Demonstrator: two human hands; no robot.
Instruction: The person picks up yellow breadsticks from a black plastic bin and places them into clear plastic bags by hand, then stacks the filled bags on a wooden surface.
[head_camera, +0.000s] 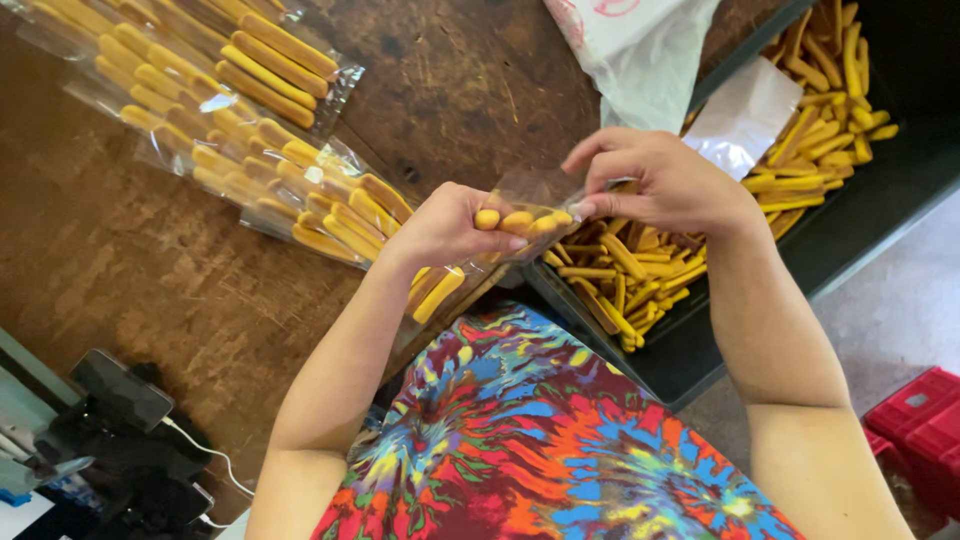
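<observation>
A single head-worn camera looks steeply down from above the person's chest, close over both forearms. The dark brown wooden table (150, 260) fills the left and upper middle of the frame; the black plastic tray of loose yellow sticks (850, 220) runs along the right. The tie-dye shirt (540, 440) sits at bottom centre, and grey floor (900, 320) shows at the lower right.

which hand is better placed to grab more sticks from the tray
Right. The right hand hovers directly over the loose yellow sticks in the black tray, while the left hand grips a bunch of sticks at the clear bag.
</observation>
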